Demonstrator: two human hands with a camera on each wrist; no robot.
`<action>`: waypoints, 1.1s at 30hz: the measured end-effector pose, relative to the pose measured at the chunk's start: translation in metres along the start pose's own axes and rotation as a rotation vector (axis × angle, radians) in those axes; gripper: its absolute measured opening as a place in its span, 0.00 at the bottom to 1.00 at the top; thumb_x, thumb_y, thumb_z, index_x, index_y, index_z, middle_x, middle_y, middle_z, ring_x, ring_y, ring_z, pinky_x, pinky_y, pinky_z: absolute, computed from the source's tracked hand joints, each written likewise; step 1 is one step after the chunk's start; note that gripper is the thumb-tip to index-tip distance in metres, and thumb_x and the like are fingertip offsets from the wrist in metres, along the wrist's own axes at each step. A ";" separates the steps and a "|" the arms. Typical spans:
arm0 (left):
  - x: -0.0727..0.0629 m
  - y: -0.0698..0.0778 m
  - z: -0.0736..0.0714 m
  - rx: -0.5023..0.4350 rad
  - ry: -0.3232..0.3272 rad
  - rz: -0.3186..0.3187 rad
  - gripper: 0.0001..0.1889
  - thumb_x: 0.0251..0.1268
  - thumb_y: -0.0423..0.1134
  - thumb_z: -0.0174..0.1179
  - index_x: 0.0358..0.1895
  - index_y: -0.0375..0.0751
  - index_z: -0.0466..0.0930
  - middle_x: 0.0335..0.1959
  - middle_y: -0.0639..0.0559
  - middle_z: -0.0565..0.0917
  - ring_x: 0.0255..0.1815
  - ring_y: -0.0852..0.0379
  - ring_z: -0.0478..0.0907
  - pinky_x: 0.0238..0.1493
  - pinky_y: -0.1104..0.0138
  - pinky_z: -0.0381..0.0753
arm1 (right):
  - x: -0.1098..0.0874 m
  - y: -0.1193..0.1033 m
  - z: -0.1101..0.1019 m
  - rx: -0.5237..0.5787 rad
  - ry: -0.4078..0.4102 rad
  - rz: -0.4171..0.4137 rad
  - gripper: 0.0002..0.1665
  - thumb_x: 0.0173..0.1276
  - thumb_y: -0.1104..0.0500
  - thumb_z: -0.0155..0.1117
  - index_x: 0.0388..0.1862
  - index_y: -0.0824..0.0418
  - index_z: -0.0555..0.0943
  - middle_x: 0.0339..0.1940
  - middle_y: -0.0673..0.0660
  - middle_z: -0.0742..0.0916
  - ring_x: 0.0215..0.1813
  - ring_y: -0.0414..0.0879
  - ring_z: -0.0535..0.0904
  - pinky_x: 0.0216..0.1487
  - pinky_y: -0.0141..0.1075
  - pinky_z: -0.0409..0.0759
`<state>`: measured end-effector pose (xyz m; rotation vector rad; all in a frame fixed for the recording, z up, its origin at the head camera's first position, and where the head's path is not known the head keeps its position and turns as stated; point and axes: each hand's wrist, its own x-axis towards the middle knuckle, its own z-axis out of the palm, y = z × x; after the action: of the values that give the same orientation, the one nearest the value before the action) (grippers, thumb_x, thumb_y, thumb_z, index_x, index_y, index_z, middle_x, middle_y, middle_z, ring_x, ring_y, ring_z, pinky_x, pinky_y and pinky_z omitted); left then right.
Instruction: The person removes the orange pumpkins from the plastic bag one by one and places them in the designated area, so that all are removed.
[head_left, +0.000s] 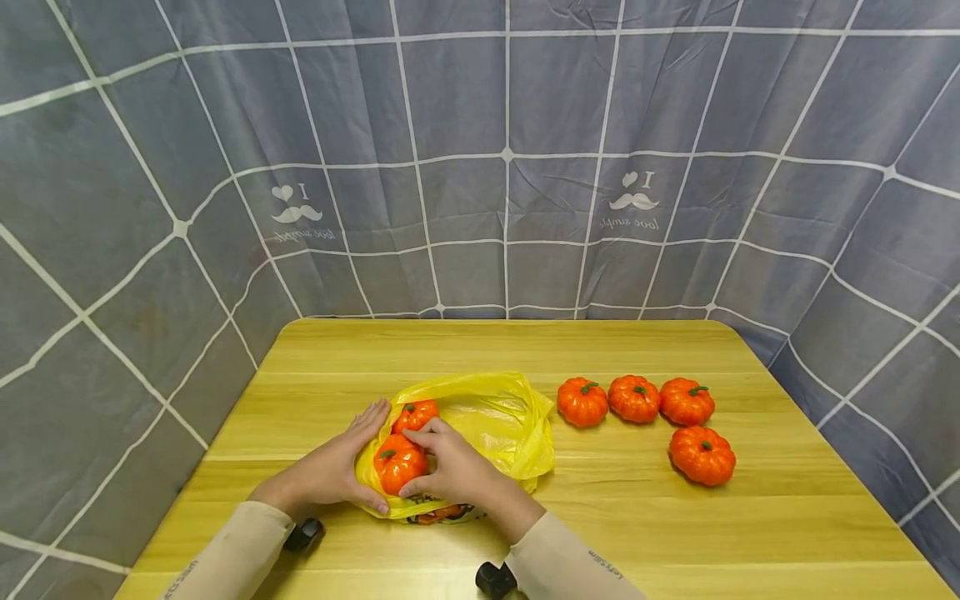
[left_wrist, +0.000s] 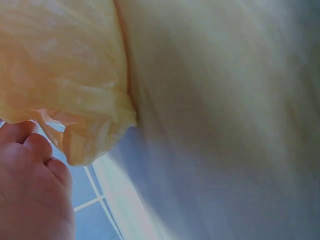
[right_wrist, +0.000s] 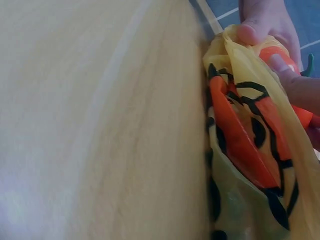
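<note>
A yellow plastic bag (head_left: 480, 417) lies on its side on the table, its front printed in orange and black (right_wrist: 240, 135). Inside its left part sit two small orange pumpkins with green stems, a front pumpkin (head_left: 400, 467) and a rear pumpkin (head_left: 415, 414). My right hand (head_left: 457, 471) grips the front pumpkin between thumb and fingers. Along the bag's left side rests my left hand (head_left: 337, 467), fingers stretched out, its thumb against the front rim. The left wrist view shows bag film (left_wrist: 65, 65) close to that hand's fingers.
Several more orange pumpkins stand on the wooden table (head_left: 600, 517) right of the bag: three in a row, including a middle pumpkin (head_left: 634, 399), and a nearer pumpkin (head_left: 702, 456). A grey curtain (head_left: 465, 208) with white lines hangs behind and at both sides.
</note>
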<state>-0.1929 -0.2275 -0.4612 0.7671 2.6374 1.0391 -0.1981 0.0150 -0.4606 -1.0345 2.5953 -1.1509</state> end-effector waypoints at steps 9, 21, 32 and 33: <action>0.000 0.000 -0.001 -0.006 0.003 0.010 0.74 0.35 0.60 0.82 0.81 0.34 0.39 0.82 0.40 0.37 0.81 0.37 0.33 0.74 0.38 0.39 | -0.011 0.003 -0.018 0.126 -0.008 0.059 0.48 0.56 0.51 0.82 0.72 0.64 0.72 0.51 0.48 0.76 0.57 0.40 0.74 0.61 0.34 0.76; 0.000 0.003 -0.003 0.003 -0.002 0.009 0.75 0.35 0.60 0.81 0.81 0.34 0.38 0.82 0.39 0.37 0.81 0.38 0.32 0.74 0.39 0.38 | -0.034 0.021 -0.052 0.298 0.064 0.112 0.45 0.56 0.58 0.82 0.71 0.66 0.73 0.54 0.52 0.77 0.67 0.54 0.73 0.65 0.45 0.75; 0.001 0.001 -0.001 0.010 0.001 0.005 0.74 0.35 0.60 0.81 0.81 0.34 0.39 0.82 0.38 0.38 0.81 0.38 0.33 0.74 0.40 0.39 | -0.055 0.042 -0.075 0.298 0.160 0.101 0.41 0.56 0.57 0.81 0.68 0.65 0.77 0.59 0.54 0.79 0.66 0.55 0.75 0.64 0.47 0.76; 0.001 0.001 -0.001 0.013 0.004 0.008 0.74 0.35 0.60 0.81 0.81 0.34 0.39 0.82 0.38 0.38 0.81 0.38 0.33 0.74 0.41 0.39 | -0.057 0.043 -0.078 0.301 0.168 0.100 0.41 0.56 0.57 0.81 0.68 0.64 0.77 0.59 0.54 0.80 0.66 0.55 0.75 0.64 0.48 0.76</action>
<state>-0.1937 -0.2265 -0.4600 0.7804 2.6492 1.0272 -0.2059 0.1191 -0.4446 -0.7667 2.4521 -1.6006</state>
